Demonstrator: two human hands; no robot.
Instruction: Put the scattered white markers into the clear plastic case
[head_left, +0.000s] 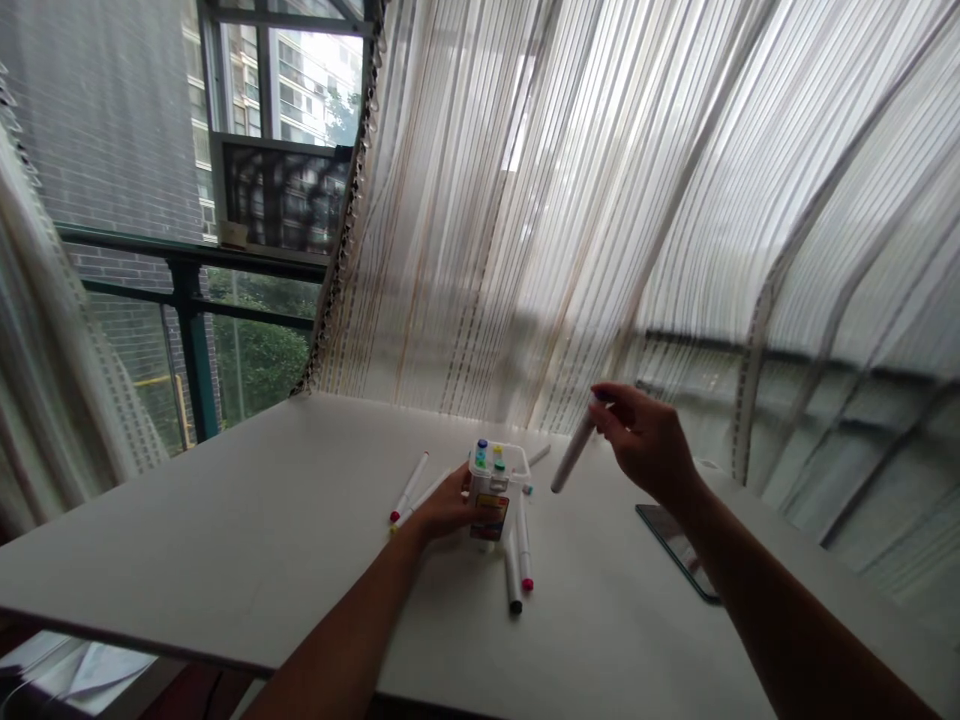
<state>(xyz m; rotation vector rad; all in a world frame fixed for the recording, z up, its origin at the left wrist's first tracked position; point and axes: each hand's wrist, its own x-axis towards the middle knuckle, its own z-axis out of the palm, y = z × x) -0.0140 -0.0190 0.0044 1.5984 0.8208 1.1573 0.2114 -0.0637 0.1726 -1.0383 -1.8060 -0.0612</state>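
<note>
left hand [448, 506] grip clamped on white marker caddy [491, 470] | right hand [641, 440] grip clamped on white marker [574, 452], raised at 2 o'clock from caddy | loose markers [515, 575] lying at 6 o'clock on table [225, 530]

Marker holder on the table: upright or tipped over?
Upright: the marker holder stands on the table, marker caps pointing up from its top, left hand against its side.
</note>
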